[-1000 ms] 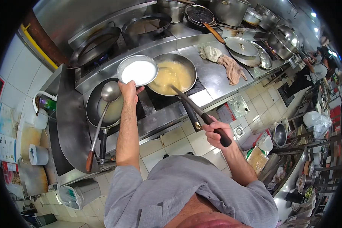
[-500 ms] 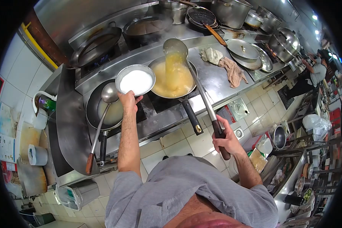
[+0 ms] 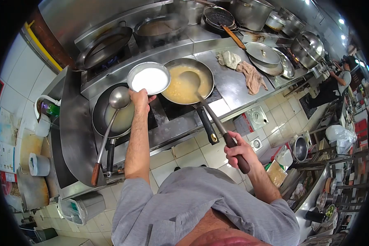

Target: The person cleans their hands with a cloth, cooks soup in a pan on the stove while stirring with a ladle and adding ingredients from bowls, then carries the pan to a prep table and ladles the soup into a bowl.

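Two hands are working over the steel stove range. Left hand [image 3: 138, 98] is gripping the near rim of a round shallow metal bowl of white liquid [image 3: 149, 78], holding it up just beside the frying pan, its edge overlapping the pan's left rim. Right hand [image 3: 237, 151] is wrapped tight around the dark grip of a long-handled steel ladle [image 3: 205, 106], whose scoop is sitting down in the yellow soup inside the black-handled round frying pan [image 3: 187, 80]. That pan is resting on the middle burner, handle pointing towards the person.

Left of it, a dark wok [image 3: 110, 112] is holding pale broth, with a second steel ladle with a wooden grip [image 3: 107, 132] lying across it. Crumpled cloths [image 3: 242, 67] are lying on the steel counter to the right, near flat metal lids [image 3: 261, 51].
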`<state>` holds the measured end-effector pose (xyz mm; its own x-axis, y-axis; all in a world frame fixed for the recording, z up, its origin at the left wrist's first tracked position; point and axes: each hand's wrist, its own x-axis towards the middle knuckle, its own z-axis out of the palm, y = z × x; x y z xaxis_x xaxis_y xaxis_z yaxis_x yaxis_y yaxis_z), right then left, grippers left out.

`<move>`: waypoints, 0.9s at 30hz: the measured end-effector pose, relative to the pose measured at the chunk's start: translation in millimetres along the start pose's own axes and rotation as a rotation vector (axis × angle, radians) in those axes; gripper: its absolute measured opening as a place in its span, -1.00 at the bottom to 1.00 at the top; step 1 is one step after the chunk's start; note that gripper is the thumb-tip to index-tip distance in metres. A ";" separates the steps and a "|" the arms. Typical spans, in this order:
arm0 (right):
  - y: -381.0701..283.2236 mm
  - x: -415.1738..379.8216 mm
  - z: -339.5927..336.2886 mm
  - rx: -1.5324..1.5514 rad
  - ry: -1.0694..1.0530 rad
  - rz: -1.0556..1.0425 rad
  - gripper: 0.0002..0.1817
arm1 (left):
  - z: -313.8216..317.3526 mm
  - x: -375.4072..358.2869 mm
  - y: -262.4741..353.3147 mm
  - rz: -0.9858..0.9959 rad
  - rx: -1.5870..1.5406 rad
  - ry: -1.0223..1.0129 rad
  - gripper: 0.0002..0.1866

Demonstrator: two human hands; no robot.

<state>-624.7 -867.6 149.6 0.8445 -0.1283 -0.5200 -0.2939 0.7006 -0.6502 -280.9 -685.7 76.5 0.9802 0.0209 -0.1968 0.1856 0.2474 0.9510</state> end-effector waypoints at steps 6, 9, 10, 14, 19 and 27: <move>7.9 56.2 -32.6 -0.071 -0.089 0.009 -0.19 | 14.1 12.0 -2.1 -0.007 0.039 -0.101 -0.35; 42.7 64.3 -15.5 -0.681 0.111 -0.220 -0.15 | 22.7 1.4 8.5 -0.009 0.109 -0.080 -0.34; 46.6 56.8 -6.3 -0.651 0.117 -0.198 -0.15 | 26.9 -3.9 14.0 0.004 0.155 -0.050 -0.34; 20.7 27.3 10.3 -0.194 -0.002 -0.049 -0.19 | 34.8 0.7 12.8 0.072 0.295 -0.033 -0.35; 15.8 49.3 -24.8 -0.345 0.021 -0.108 -0.24 | 40.4 10.4 7.1 0.072 0.312 -0.043 -0.33; 4.6 10.1 31.3 -0.055 -0.036 0.003 -0.27 | 27.2 12.8 -0.2 -0.032 0.027 0.034 -0.40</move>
<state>-603.5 -843.7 158.7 0.8589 -0.1000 -0.5022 -0.3198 0.6612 -0.6786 -266.4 -711.8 80.3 0.9710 0.0465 -0.2346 0.2189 0.2218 0.9502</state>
